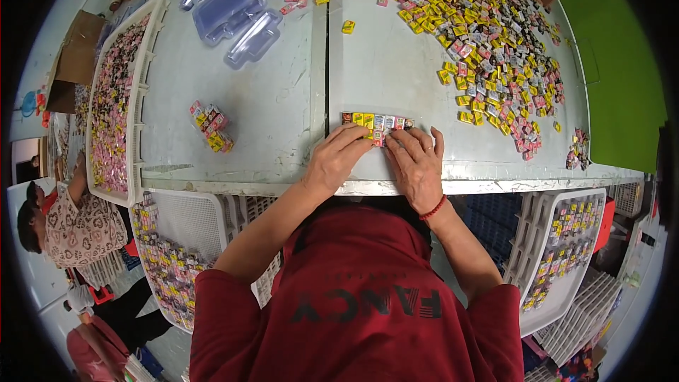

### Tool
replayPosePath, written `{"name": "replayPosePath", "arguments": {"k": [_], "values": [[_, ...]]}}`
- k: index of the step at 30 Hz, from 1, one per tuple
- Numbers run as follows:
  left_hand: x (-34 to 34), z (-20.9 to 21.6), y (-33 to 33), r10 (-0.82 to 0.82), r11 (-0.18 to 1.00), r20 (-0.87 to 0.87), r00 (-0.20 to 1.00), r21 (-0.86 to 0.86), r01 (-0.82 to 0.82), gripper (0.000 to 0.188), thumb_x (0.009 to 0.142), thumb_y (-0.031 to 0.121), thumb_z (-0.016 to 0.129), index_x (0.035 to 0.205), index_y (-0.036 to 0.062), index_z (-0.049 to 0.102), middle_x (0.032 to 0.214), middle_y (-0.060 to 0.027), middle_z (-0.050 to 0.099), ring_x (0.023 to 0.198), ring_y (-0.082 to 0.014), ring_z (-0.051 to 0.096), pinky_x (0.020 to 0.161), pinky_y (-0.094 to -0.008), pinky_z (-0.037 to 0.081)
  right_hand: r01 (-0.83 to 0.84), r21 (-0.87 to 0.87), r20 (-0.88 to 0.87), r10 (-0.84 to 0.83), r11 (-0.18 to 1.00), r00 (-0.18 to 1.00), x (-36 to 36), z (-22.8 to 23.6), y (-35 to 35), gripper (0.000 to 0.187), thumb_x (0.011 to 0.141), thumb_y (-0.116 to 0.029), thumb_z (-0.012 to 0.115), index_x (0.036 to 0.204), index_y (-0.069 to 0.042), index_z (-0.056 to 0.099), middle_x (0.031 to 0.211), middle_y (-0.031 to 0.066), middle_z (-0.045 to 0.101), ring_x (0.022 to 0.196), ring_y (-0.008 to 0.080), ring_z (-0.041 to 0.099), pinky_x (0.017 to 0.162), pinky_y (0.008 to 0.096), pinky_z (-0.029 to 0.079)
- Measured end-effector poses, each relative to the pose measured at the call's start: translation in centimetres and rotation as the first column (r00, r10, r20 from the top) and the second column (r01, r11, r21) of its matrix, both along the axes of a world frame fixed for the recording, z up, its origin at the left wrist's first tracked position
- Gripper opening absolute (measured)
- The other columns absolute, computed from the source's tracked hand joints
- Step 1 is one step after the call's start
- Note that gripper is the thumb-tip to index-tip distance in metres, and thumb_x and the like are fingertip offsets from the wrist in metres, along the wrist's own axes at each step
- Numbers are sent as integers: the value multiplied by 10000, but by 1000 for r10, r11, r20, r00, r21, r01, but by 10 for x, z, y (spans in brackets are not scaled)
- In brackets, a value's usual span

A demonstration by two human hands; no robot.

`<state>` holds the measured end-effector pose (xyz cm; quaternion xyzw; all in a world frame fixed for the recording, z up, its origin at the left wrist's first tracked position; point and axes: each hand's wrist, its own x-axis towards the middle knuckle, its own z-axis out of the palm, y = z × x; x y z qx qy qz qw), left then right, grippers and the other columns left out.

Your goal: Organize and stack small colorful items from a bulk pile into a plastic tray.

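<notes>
A neat block of small box-shaped packets [378,122] in yellow, white, pink and black lies near the table's front edge. My left hand [332,159] presses its bent fingertips to the left part of the block's near side. On the right part, my right hand [419,170], with a red bracelet at the wrist, holds it with the fingertips while one outer finger stands away. The fingers hide some near packets. To the left, a separate stacked group of the same packets [211,126] rests alone on the table.
A large pile of loose packets [488,49] spreads over the right back. Clear plastic trays [230,10] lie at the back left. White crates [134,113] with packets stand at the left, and another crate [566,255] below right. A co-worker [78,226] is at far left.
</notes>
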<state>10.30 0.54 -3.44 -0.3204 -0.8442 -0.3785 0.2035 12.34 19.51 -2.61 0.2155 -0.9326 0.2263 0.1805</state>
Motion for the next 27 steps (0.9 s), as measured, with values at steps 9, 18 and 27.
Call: {"name": "replayPosePath", "arguments": {"k": [9, 18, 27], "values": [[6, 4, -3, 86, 992, -83, 993, -84, -93, 161, 709, 13, 732, 857, 3, 668, 929, -86, 674, 971, -314, 623, 822, -365, 521, -2, -7, -6, 2, 1000, 1000, 1, 2, -1, 275, 768, -88, 707, 1041, -82, 670, 1101, 28, 607, 1043, 228, 550, 1018, 471, 321], [4, 11, -3, 73, 984, 29, 997, -165, -67, 509, 714, 221, 774, 1130, -6, 588, 1285, -185, 511, 1162, -393, 504, 933, -466, 433, 0, -60, 2, 0, 998, 1000, 0, 1, 0, 307, 755, -66, 712, 1055, -68, 645, 1109, 60, 605, 1038, 256, 552, 997, 479, 351], [-5, 13, 13, 80, 880, 199, 977, -475, 25, 648, 810, 302, 675, 1320, -20, 438, 1430, -156, 360, 1325, -387, 295, 1066, -526, 256, 80, -161, 32, -76, 984, 997, -8, 4, -6, 294, 725, -45, 718, 1009, -45, 644, 1034, 74, 607, 984, 262, 560, 877, 433, 393]]}}
